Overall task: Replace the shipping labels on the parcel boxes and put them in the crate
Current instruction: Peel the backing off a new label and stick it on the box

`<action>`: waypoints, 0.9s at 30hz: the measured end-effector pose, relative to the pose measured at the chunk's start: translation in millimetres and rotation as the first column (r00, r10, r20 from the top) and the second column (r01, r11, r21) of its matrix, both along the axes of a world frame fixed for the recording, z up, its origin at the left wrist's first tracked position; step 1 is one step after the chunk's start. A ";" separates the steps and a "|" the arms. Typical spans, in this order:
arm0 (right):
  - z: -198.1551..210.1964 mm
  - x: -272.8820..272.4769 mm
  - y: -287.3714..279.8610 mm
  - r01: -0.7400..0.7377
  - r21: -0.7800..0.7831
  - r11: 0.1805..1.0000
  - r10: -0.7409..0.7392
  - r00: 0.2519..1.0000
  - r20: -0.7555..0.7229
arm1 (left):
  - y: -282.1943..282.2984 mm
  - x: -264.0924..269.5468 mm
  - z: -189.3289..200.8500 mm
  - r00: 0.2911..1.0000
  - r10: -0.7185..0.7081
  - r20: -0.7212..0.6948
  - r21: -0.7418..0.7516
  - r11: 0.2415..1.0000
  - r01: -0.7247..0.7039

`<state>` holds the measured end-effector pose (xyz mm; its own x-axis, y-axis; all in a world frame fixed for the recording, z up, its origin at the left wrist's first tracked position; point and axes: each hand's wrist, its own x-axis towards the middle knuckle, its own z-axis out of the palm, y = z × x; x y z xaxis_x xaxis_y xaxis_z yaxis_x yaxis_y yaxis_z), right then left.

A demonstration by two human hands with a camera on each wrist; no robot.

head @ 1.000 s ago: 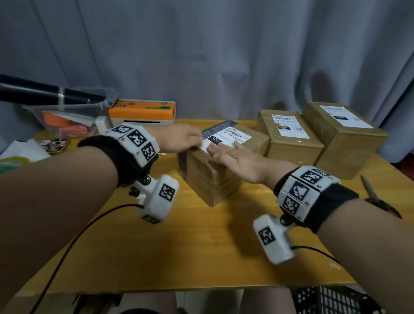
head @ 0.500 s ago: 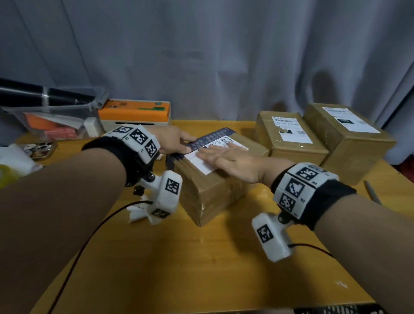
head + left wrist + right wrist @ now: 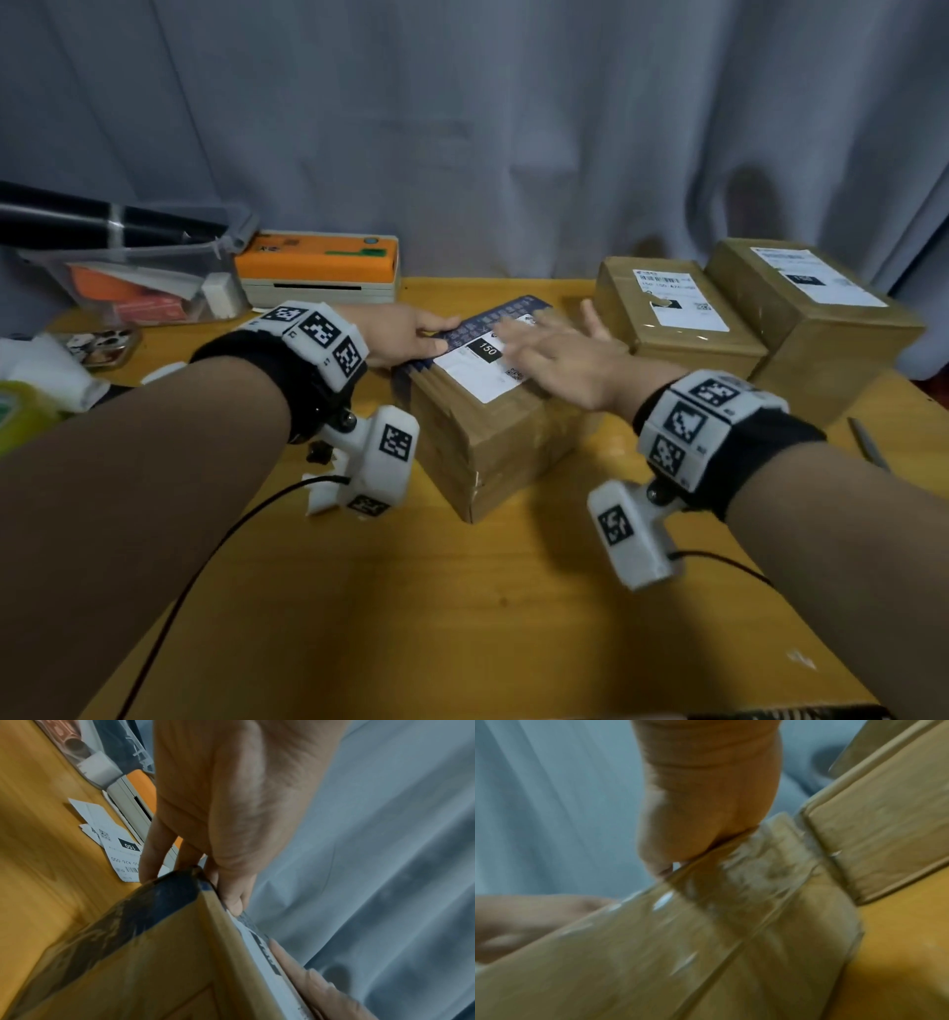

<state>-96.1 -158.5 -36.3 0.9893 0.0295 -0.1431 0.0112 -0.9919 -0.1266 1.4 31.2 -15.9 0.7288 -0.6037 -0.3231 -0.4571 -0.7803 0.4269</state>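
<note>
Grey curtain (image 3: 462, 128) behind tabletop (image 3: 411, 591); right hand (image 3: 560, 354) flat, fingers straight, on label (image 3: 475, 367) reading "150"; left hand (image 3: 405, 334) grips parcel box (image 3: 493, 437) corner; printer (image 3: 318, 267), two labelled boxes (image 3: 678, 313) along far edge.

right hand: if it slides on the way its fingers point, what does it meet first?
Probably the left hand, holding the front box at its far-left edge. The right hand lies flat on the white label; depth unclear.

Head camera looks forward and down over the table (image 3: 462, 591); both wrist cameras sit close, sharing the near parcel box (image 3: 493, 437).
</note>
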 end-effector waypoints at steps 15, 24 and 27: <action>-0.6 0.6 -13.8 0.247 -0.030 0.969 -0.248 0.968 -0.033 | -32.6 -45.2 -8.2 0.950 -0.210 0.232 0.405 0.909 0.102; 0.3 -11.8 2.6 0.126 0.013 0.992 -0.125 0.990 -0.067 | -19.5 -49.8 -8.3 0.964 -0.154 0.219 0.377 0.924 0.062; -2.1 -19.8 -14.9 0.190 0.010 0.982 -0.189 0.980 -0.054 | -8.1 -47.5 -5.9 0.969 -0.157 0.189 0.389 0.918 0.073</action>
